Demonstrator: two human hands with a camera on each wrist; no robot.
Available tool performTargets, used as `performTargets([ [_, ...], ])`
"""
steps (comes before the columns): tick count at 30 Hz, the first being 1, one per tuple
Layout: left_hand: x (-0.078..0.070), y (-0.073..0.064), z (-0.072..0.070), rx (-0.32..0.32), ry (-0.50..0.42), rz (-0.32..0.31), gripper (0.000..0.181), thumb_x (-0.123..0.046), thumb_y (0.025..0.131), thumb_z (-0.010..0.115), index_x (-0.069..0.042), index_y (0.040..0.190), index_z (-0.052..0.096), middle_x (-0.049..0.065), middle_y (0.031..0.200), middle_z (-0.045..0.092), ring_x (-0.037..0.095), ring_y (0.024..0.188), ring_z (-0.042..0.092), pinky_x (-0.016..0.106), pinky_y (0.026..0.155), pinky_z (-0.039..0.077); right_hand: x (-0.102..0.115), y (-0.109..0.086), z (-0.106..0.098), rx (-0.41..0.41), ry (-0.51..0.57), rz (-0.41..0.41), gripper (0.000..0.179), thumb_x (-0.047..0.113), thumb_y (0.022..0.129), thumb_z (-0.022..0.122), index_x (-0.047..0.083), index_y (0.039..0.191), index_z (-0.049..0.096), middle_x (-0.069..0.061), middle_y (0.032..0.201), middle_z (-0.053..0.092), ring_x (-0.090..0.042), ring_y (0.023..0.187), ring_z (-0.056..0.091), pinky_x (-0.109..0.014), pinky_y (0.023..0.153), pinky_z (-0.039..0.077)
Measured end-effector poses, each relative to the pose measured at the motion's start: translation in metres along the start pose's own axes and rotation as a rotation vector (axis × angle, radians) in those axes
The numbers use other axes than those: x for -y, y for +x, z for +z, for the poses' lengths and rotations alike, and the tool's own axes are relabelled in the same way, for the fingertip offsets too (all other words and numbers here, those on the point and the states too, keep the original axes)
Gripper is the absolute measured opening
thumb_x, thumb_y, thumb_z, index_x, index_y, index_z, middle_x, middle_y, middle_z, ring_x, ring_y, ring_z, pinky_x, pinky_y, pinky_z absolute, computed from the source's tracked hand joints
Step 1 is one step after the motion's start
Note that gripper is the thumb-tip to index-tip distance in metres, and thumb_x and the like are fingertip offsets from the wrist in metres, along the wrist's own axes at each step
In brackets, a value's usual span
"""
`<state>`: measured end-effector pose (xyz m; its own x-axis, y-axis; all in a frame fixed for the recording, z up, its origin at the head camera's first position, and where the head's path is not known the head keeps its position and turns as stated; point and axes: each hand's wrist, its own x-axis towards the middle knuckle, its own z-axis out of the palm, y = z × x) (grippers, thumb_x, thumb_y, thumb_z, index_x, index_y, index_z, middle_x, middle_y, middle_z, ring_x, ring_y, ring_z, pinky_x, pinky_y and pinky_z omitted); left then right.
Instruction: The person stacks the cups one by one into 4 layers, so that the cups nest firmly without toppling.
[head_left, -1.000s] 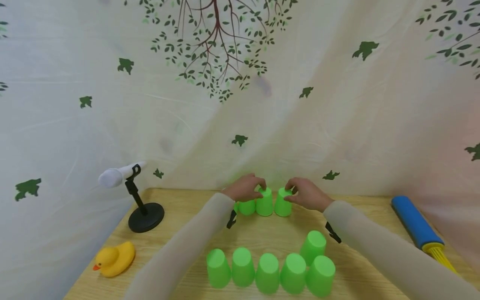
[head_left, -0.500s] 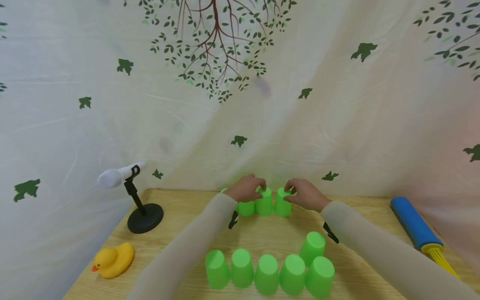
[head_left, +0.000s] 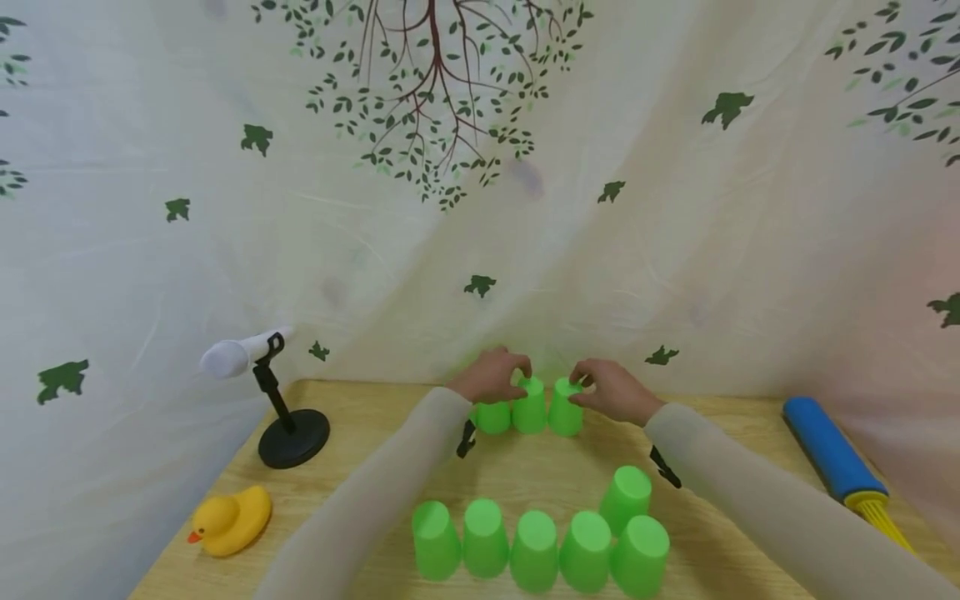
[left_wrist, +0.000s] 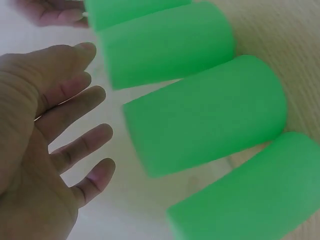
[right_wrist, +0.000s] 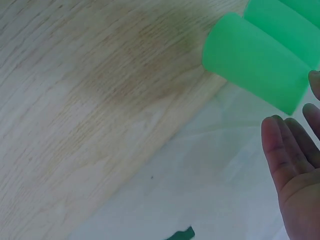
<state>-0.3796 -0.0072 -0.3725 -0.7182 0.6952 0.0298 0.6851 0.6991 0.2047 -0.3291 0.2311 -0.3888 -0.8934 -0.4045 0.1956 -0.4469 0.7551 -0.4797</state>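
Upside-down green plastic cups stand in a row at the back of the table. My left hand [head_left: 492,377] is over the cup [head_left: 529,408] second from the right. In the left wrist view, its thumb and fingers are spread loosely, with a gap between them and the nearest cups [left_wrist: 205,117]. At the rightmost back cup [head_left: 564,412] is my right hand [head_left: 617,390]; its fingers [right_wrist: 280,155] are extended close to the top of that cup [right_wrist: 257,65], and whether they touch it I cannot tell. My left hand and forearm partly hide the row's left end.
Nearer the front stands another row of upturned green cups [head_left: 535,550], with one cup [head_left: 626,500] behind its right end. A rubber duck [head_left: 232,521] and a microphone on a stand [head_left: 292,437] are at left. A blue foam tube with a yellow end [head_left: 832,450] lies at right.
The head view has shifted slightly. Both hands stay over the two rightmost back cups, and the cups keep their places.
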Motion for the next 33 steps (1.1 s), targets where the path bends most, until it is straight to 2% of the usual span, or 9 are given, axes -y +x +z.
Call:
performTargets([
  [3, 0.002, -0.007, -0.009, -0.035, -0.040, 0.002, 0.030, -0.029, 0.088, 0.069, -0.016, 0.114, 0.062, 0.003, 0.114, 0.060, 0.019, 0.101, 0.050, 0.036, 0.086, 0.043, 0.000, -0.006, -0.008, -0.022, -0.017, -0.001, 0.027, 0.017, 0.085, 0.072, 0.002, 0.105, 0.063, -0.011, 0.106, 0.062, -0.032, 0.098, 0.059, -0.043, 0.081, 0.049],
  [8, 0.007, -0.029, -0.031, -0.093, -0.069, 0.021, 0.028, -0.030, 0.089, 0.067, -0.018, 0.114, 0.062, -0.001, 0.114, 0.058, 0.020, 0.105, 0.049, 0.037, 0.090, 0.042, 0.001, -0.020, -0.031, -0.047, -0.025, -0.010, 0.029, 0.021, 0.086, 0.071, 0.006, 0.109, 0.062, -0.010, 0.109, 0.061, -0.031, 0.100, 0.058, -0.045, 0.081, 0.048],
  [11, 0.010, -0.046, -0.040, -0.134, -0.072, 0.055, 0.029, -0.030, 0.089, 0.067, -0.016, 0.113, 0.062, -0.003, 0.112, 0.058, 0.017, 0.102, 0.048, 0.032, 0.088, 0.043, 0.000, -0.033, -0.045, -0.067, -0.036, -0.013, 0.029, 0.023, 0.086, 0.071, 0.008, 0.109, 0.062, -0.007, 0.109, 0.061, -0.028, 0.099, 0.058, -0.043, 0.079, 0.049],
  [15, 0.012, -0.076, -0.048, -0.189, -0.092, 0.113, 0.028, -0.025, 0.087, 0.070, -0.013, 0.111, 0.063, -0.004, 0.107, 0.059, 0.015, 0.097, 0.047, 0.030, 0.085, 0.043, -0.001, -0.050, -0.053, -0.073, -0.051, -0.032, 0.028, 0.024, 0.086, 0.071, 0.010, 0.109, 0.062, -0.003, 0.107, 0.060, -0.024, 0.097, 0.058, -0.038, 0.073, 0.050],
  [18, 0.012, -0.098, -0.048, -0.218, -0.106, 0.145, 0.027, -0.024, 0.086, 0.071, -0.013, 0.110, 0.064, -0.005, 0.105, 0.059, 0.013, 0.095, 0.047, 0.030, 0.084, 0.043, 0.001, -0.063, -0.052, -0.060, -0.068, -0.066, 0.028, 0.025, 0.085, 0.072, 0.013, 0.108, 0.062, 0.001, 0.105, 0.060, -0.022, 0.096, 0.058, -0.035, 0.071, 0.051],
  [21, 0.011, -0.118, -0.042, -0.220, -0.119, 0.163, 0.028, -0.024, 0.085, 0.072, -0.013, 0.110, 0.064, -0.006, 0.105, 0.059, 0.013, 0.096, 0.048, 0.031, 0.083, 0.044, 0.006, -0.076, -0.045, -0.036, -0.080, -0.108, 0.028, 0.029, 0.085, 0.072, 0.015, 0.108, 0.062, 0.005, 0.104, 0.059, -0.019, 0.096, 0.059, -0.034, 0.071, 0.051],
  [28, 0.009, -0.161, -0.028, -0.201, -0.118, 0.191, 0.026, -0.028, 0.086, 0.071, -0.016, 0.108, 0.064, -0.009, 0.103, 0.059, 0.012, 0.098, 0.049, 0.032, 0.084, 0.044, 0.018, -0.109, -0.036, 0.019, -0.059, -0.203, 0.031, 0.036, 0.086, 0.069, 0.019, 0.110, 0.060, 0.008, 0.105, 0.059, -0.013, 0.093, 0.058, -0.030, 0.068, 0.051],
  [33, 0.008, -0.194, -0.018, -0.171, -0.182, 0.193, 0.024, -0.029, 0.087, 0.070, -0.021, 0.109, 0.062, -0.013, 0.105, 0.056, 0.008, 0.099, 0.048, 0.031, 0.084, 0.045, 0.024, -0.132, -0.032, 0.020, -0.032, -0.252, 0.031, 0.036, 0.085, 0.069, 0.022, 0.112, 0.059, 0.010, 0.105, 0.058, -0.007, 0.091, 0.056, -0.028, 0.066, 0.051],
])
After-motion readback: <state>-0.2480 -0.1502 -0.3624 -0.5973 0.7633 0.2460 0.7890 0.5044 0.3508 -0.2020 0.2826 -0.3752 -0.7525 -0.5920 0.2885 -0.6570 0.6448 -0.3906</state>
